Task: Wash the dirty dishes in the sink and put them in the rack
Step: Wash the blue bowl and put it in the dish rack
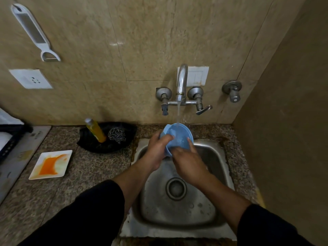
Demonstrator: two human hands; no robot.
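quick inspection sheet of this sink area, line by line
surface: speckled stone counter around a steel sink, basin wet
job's things: blue bowl held tilted under running water; white square plate with an orange smear on the counter, left of the sink
clutter: yellow bottle and steel scrubber on a black tray
grippers: left hand grips the bowl's left rim; right hand holds its lower right edge
cables: nothing seen
surroundings: tap running; peeler hung on the tiled wall, socket, switch
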